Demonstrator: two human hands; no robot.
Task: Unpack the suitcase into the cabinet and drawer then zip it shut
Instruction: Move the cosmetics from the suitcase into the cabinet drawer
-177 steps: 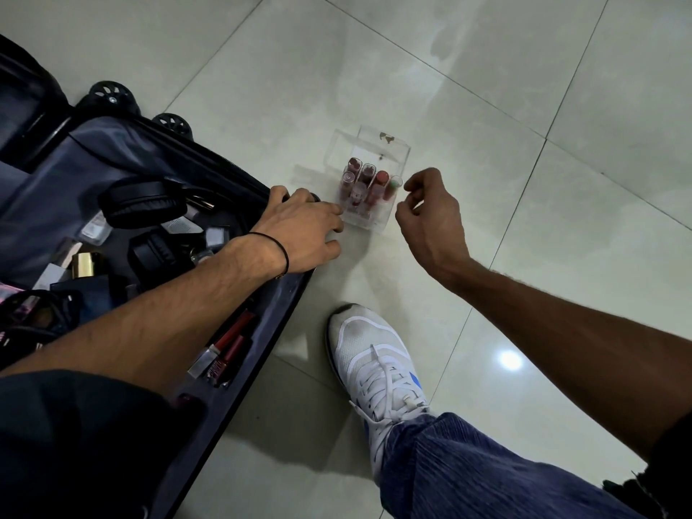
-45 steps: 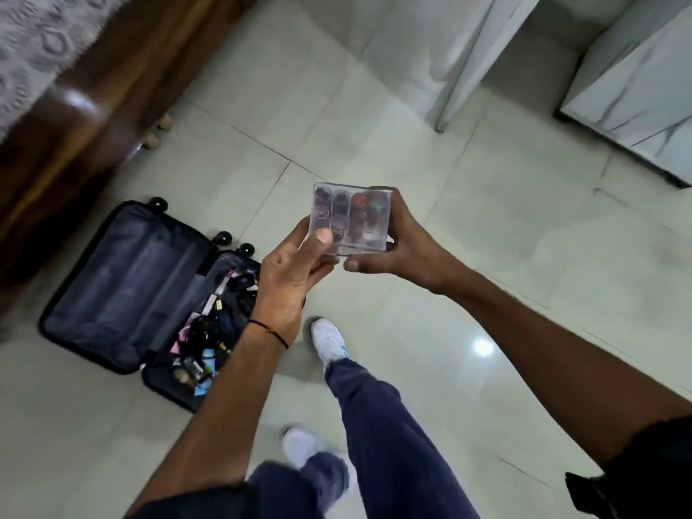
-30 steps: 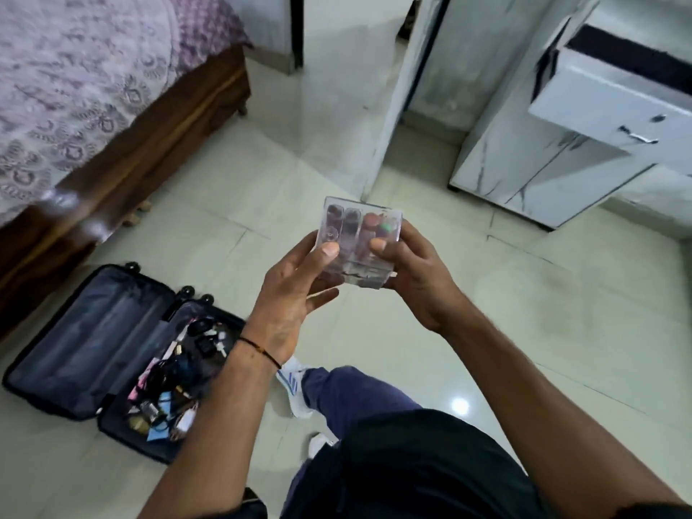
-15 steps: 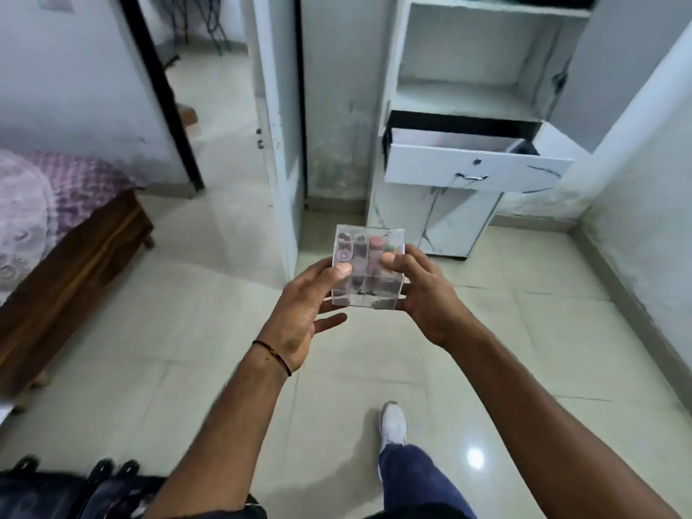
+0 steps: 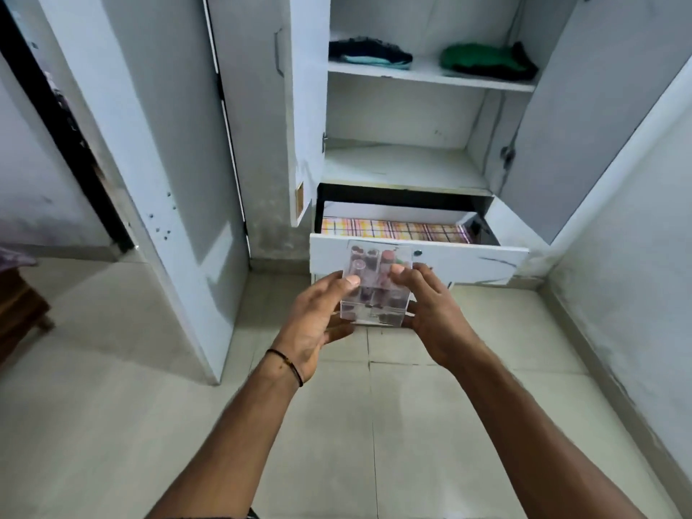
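Note:
I hold a clear plastic box (image 5: 375,290) of small coloured tubes in front of me with both hands. My left hand (image 5: 318,320) grips its left side, thumb on top. My right hand (image 5: 430,312) grips its right side, thumb on top. Just beyond the box the white drawer (image 5: 475,258) stands pulled out, with a checked liner (image 5: 393,231) inside. Above it the open cabinet (image 5: 404,170) shows a bare lower shelf. The suitcase is out of view.
Folded dark clothes (image 5: 369,54) and a green and black pile (image 5: 486,61) lie on the upper shelf. The cabinet's right door (image 5: 599,106) hangs open. A white door panel (image 5: 149,162) stands to the left, with a wooden bed corner (image 5: 18,312) at the far left.
I have walked closer to the cabinet with the box held in both hands; the drawer now sits right behind it. The suitcase and my foot have dropped out of view.

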